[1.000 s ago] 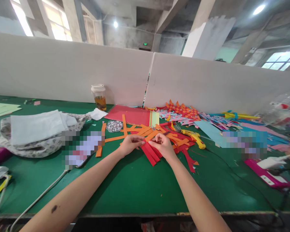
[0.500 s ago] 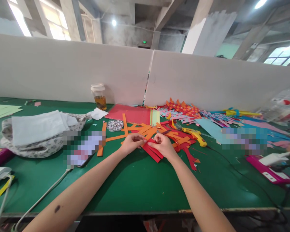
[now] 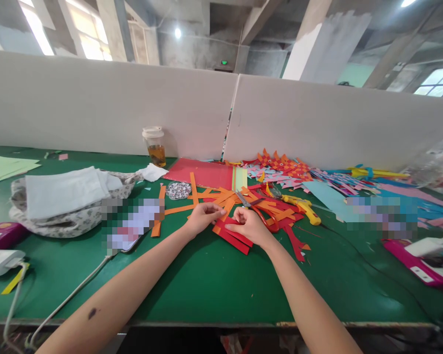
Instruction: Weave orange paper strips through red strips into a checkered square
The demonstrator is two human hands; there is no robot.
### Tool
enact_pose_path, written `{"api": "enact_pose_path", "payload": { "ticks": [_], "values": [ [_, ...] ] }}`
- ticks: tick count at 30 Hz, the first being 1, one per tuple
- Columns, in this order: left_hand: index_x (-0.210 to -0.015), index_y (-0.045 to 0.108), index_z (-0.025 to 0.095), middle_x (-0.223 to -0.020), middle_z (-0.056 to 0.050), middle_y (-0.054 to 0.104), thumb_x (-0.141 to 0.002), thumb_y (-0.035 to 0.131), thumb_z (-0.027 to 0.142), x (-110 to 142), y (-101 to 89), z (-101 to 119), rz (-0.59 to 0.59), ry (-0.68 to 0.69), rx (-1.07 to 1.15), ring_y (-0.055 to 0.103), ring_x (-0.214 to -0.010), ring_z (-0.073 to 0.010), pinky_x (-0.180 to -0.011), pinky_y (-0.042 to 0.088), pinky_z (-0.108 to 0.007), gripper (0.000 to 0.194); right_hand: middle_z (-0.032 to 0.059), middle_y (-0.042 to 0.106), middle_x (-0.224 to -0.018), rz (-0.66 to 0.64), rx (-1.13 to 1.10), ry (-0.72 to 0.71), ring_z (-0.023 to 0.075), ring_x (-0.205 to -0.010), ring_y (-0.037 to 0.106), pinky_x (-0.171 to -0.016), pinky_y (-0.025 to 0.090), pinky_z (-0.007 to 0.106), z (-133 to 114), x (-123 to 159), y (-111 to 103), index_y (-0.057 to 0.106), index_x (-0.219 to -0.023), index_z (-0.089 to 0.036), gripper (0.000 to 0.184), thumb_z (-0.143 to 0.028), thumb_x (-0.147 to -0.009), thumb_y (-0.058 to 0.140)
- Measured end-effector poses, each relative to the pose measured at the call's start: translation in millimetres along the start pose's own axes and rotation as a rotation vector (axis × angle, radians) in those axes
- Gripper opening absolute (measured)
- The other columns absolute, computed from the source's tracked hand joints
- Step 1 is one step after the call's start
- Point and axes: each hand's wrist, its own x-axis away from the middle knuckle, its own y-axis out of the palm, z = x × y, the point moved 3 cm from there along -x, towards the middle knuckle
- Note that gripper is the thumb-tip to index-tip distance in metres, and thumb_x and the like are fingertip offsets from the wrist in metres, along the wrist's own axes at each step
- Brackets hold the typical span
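Observation:
Red paper strips (image 3: 233,242), crossed with orange ones, lie between my hands and stick out toward me. My left hand (image 3: 204,219) pinches an orange paper strip (image 3: 227,208) at its fingertips. My right hand (image 3: 251,227) is closed on the red strips, thumb stretched along them and fingers curled. The exact hold is partly hidden by the fingers. Just behind my right hand are scissors (image 3: 268,220) with orange-red handles, blades pointing away. Loose orange strips (image 3: 206,194) are spread beyond both hands.
A yellow glue gun (image 3: 305,206) with a black cord lies right of the strips. To the left are a phone (image 3: 140,221) on a cable and a cloth-covered basket (image 3: 70,196). A drink cup (image 3: 155,150) stands by the white partition (image 3: 114,108). A power strip (image 3: 421,268) lies right.
My right hand has moved slightly down, and more of the red strips shows between the hands. The scissors behind it are more exposed. The view has shifted a little.

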Motion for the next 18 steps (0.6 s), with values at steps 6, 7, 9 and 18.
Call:
{"api": "enact_pose_path", "payload": {
  "ticks": [6,7,9,18],
  "values": [
    [-0.071,0.060,0.013,-0.062,0.001,0.057,-0.058,0.071,0.042,-2.2,-1.3,-2.6,0.003,0.000,0.028,0.048,-0.054,-0.0065,-0.049,0.040,-0.018,0.034,-0.0079,0.029,-0.054,0.020,0.047,0.011,0.0083,-0.050,0.028,-0.048,0.024,0.021,-8.1,2.3,-3.5,0.031,-0.059,-0.021,0.042,-0.041,-0.061,0.068],
    [-0.071,0.060,0.013,-0.062,0.001,0.057,-0.059,0.071,0.042,-2.3,-1.6,-2.8,-0.003,0.008,0.020,0.048,-0.054,-0.0064,-0.049,0.040,-0.018,0.033,-0.0078,0.030,-0.054,0.032,0.046,0.013,0.0084,-0.051,0.029,-0.049,0.025,0.022,-10.2,3.0,-3.9,0.031,-0.060,-0.021,0.042,-0.042,-0.061,0.068],
    [-0.071,0.061,0.013,-0.062,0.001,0.057,-0.060,0.070,0.041,-2.3,-1.5,-3.6,-0.040,0.023,-0.011,0.049,-0.054,-0.0067,-0.049,0.040,-0.018,0.032,-0.0073,0.032,-0.056,0.063,0.030,0.014,0.0086,-0.053,0.031,-0.050,0.026,0.022,-14.2,4.0,-4.6,0.032,-0.060,-0.021,0.043,-0.045,-0.061,0.068],
    [-0.072,0.065,0.012,-0.059,-0.001,0.059,-0.061,0.069,0.042,-0.5,1.0,-6.1,-0.176,0.050,-0.128,0.047,-0.050,-0.0061,-0.047,0.037,-0.018,0.032,-0.0084,0.033,-0.053,0.191,-0.320,0.101,0.0115,-0.051,0.049,-0.050,0.039,0.025,-10.7,1.5,-6.7,0.028,-0.059,-0.022,0.049,-0.044,-0.056,0.072]
  ]
}}
